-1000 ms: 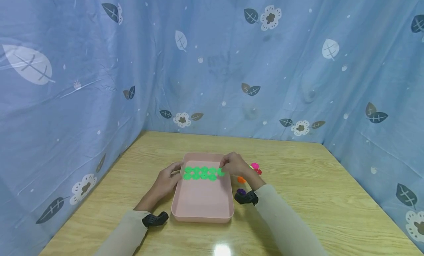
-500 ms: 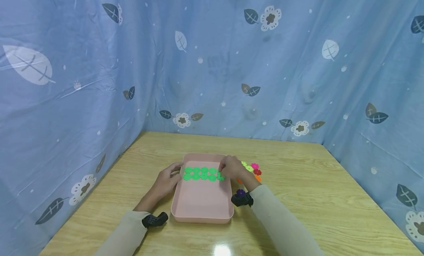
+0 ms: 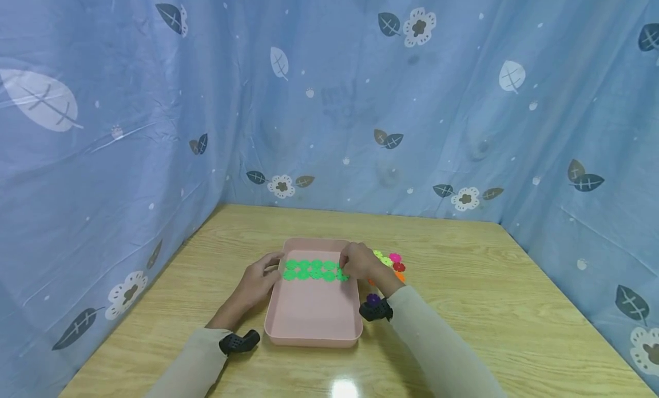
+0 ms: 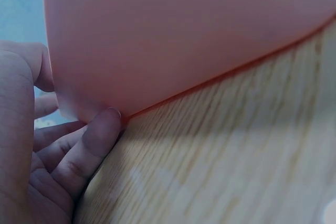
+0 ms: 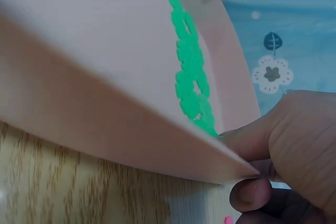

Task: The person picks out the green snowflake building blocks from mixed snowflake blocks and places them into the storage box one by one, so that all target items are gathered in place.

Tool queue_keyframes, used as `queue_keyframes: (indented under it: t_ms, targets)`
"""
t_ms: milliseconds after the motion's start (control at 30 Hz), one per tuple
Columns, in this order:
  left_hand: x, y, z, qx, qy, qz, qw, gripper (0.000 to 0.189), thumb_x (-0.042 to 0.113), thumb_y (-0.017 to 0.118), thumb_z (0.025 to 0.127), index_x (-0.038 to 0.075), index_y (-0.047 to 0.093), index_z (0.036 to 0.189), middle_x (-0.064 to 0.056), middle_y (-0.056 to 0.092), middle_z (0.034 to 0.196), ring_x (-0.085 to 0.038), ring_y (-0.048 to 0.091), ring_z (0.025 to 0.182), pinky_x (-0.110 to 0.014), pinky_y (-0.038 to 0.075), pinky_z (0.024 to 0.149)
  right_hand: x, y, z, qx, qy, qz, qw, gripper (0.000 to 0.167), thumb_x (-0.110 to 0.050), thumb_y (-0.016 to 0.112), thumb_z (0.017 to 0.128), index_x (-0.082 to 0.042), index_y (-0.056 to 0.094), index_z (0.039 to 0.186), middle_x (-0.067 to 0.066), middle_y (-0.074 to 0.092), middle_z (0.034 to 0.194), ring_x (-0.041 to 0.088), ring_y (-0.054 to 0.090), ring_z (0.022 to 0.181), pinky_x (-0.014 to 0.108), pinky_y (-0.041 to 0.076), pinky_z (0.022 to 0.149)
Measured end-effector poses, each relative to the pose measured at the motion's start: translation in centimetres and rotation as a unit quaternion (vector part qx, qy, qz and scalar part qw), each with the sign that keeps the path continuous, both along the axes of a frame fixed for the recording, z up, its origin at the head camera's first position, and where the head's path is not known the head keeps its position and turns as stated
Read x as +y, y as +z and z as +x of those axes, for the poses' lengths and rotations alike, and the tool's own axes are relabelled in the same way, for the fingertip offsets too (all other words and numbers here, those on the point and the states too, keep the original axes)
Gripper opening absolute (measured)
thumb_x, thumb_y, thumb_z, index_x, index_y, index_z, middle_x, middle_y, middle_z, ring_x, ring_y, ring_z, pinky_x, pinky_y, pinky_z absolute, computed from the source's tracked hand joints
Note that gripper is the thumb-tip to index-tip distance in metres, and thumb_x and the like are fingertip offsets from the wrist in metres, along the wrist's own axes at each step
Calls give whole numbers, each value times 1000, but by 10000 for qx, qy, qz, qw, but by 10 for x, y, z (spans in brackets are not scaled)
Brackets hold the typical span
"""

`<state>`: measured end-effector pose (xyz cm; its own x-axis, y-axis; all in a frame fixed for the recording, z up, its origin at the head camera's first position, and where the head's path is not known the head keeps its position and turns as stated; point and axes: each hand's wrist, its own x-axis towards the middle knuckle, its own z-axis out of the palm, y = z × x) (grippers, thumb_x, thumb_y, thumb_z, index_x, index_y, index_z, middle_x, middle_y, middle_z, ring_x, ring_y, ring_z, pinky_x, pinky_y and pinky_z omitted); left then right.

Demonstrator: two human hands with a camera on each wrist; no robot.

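Observation:
A shallow pink tray [image 3: 313,315] lies on the table. Inside it, green flower-shaped pieces [image 3: 304,269] form two touching rows from side to side. My left hand [image 3: 259,279] holds the tray's left side, its thumb [image 4: 102,132] low against the outer wall and a fingertip at the rim. At the right wall, my right hand [image 3: 358,262] reaches over the rim. One finger [image 5: 247,141] comes down inside onto the end green piece [image 3: 342,277]; another finger [image 5: 251,195] stays outside the wall. Whether the piece is pinched or only pressed is hidden.
Right of the tray lie loose flower pieces: pink [image 3: 394,257], red [image 3: 399,267], yellow [image 3: 386,262], orange [image 3: 400,277] and purple [image 3: 373,298], partly behind the right arm. A blue patterned curtain [image 3: 329,100] hangs around the table [image 3: 463,306].
My right hand has lowered a green piece into the right end of the near row and shifted slightly toward me. Over the last half second it barely moves. The left hand stays at the tray.

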<state>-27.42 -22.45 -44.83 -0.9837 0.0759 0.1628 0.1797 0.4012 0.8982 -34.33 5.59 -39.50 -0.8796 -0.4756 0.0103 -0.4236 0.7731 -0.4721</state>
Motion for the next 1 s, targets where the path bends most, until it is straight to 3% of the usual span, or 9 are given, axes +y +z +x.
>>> queue_keyframes:
  t_ms: [367, 667, 1000]
  targets:
    - [-3, -4, 1, -34, -72, 126, 9999, 51, 10, 50, 99, 8, 48, 150, -23, 53, 145, -43, 61, 123, -42, 59, 86, -3, -2, 2, 66, 111, 332, 9994, 14, 4, 71, 86, -10, 74, 83, 1, 68, 92, 20, 63, 84, 37, 56, 75]
    - [-3, -2, 1, -48, -56, 107, 9999, 51, 10, 50, 99, 8, 47, 150, -22, 52, 145, -43, 59, 125, -44, 57, 91, -4, -9, -1, 129, 129, 407, 9990, 12, -4, 74, 88, -13, 73, 80, -2, 68, 87, 17, 62, 80, 38, 55, 75]
    - [-2, -5, -1, -42, -32, 58, 10000, 51, 12, 51, 99, 9, 47, 150, -22, 53, 146, -44, 59, 125, -45, 56, 93, -3, -7, 3, -17, 153, 248, 9996, 9, -5, 77, 86, -12, 73, 81, -1, 67, 86, 16, 60, 73, 34, 54, 69]
